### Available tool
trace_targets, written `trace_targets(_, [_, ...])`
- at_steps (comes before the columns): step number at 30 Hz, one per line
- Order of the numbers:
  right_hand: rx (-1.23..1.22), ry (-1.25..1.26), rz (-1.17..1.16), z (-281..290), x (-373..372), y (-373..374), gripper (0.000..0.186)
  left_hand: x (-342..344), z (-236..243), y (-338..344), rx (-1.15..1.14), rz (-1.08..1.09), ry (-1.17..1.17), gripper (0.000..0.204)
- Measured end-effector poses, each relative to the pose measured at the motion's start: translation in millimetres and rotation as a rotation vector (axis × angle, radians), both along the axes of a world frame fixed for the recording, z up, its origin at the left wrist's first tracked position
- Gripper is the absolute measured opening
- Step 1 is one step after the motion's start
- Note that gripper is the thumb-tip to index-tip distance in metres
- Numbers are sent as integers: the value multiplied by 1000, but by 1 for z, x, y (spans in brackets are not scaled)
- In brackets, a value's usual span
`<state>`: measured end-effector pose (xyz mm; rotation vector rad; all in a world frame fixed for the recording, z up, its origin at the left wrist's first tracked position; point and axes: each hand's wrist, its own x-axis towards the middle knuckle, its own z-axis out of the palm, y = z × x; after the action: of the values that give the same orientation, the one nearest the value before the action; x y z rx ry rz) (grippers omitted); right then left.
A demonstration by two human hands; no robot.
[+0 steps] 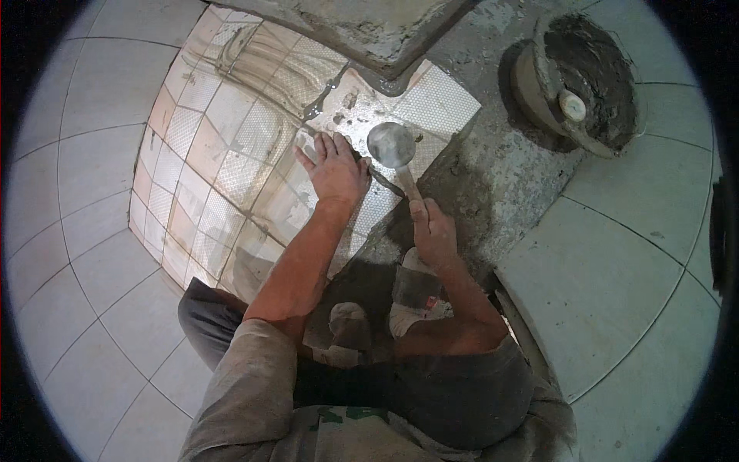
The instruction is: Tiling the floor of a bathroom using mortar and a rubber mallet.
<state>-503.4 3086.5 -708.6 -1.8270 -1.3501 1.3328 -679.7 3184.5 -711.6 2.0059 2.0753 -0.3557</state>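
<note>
My right hand point(435, 235) is closed round the handle of a mallet point(391, 145). The mallet's round grey head is over a patterned floor tile point(435, 108); I cannot tell whether it touches it. My left hand point(337, 169) lies with fingers spread on the tiles, just left of the mallet head. Wet grey mortar shows in a dark joint point(382, 182) beside this hand. Smears of mortar and specks dot the tile under the mallet.
A bucket point(531, 85) of grey mortar stands at the far right, with a round pale object point(571, 105) in it. Rough bare ground point(516, 169) borders the tiles. A raised concrete edge point(369, 31) lies at the back. My shoes point(350, 323) are close below my hands.
</note>
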Motion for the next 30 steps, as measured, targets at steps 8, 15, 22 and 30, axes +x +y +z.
trace_targets(8, [69, -92, -69, -14, 13, 6, 45, 5, -9, 8, 232, -46, -43, 66])
trace_targets(15, [189, -127, -60, -4, 4, 38, 38, 20, -4, 31, 64, -81, -133, 67])
trace_targets(22, [137, -332, 42, -25, -1, 59, 38, 24, -17, 35, 81, -82, 51, 70])
trace_targets(30, [326, -230, 18, 10, 5, 25, 31, 14, 4, 42, -5, -63, -20, 62])
